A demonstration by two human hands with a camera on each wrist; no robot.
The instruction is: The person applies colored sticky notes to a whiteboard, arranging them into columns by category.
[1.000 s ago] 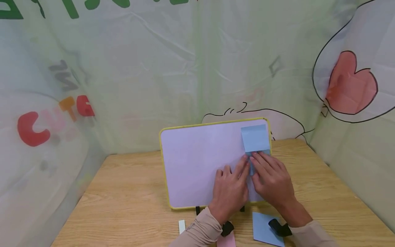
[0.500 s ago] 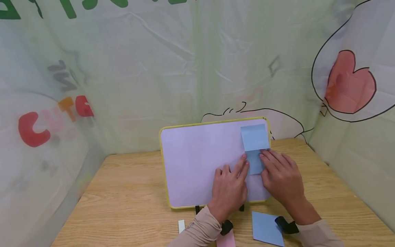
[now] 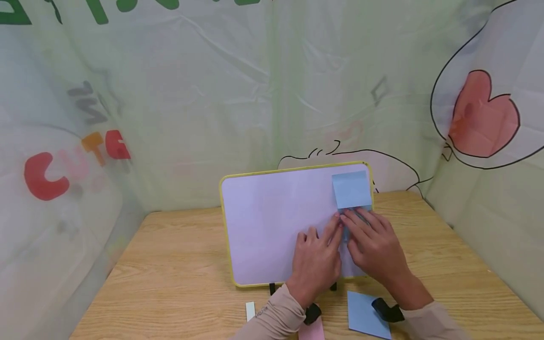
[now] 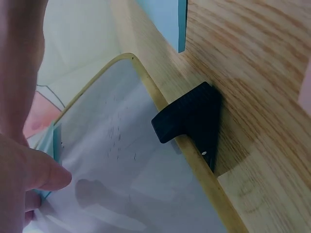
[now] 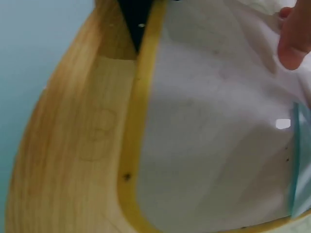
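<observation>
A white board with a yellow rim leans upright on the table. An upper blue sticky note is on its top right corner. Directly below it is a lower blue sticky note, mostly covered by the hands. My left hand lays its extended forefinger and middle finger at this note's left edge, with the other fingers bent against the board. My right hand presses straight fingers flat across the note's top part. In the right wrist view, the sticky note shows its lower edge lifting slightly.
A black stand foot hooks the board's lower rim. On the wooden table in front lie a blue sticky-note pad, a pink pad partly under the left sleeve, and a pale strip. Printed sheeting encloses the table.
My right hand slid right across the lower note, uncovering it half a second ago, then came back left over it. My left hand has stayed in place.
</observation>
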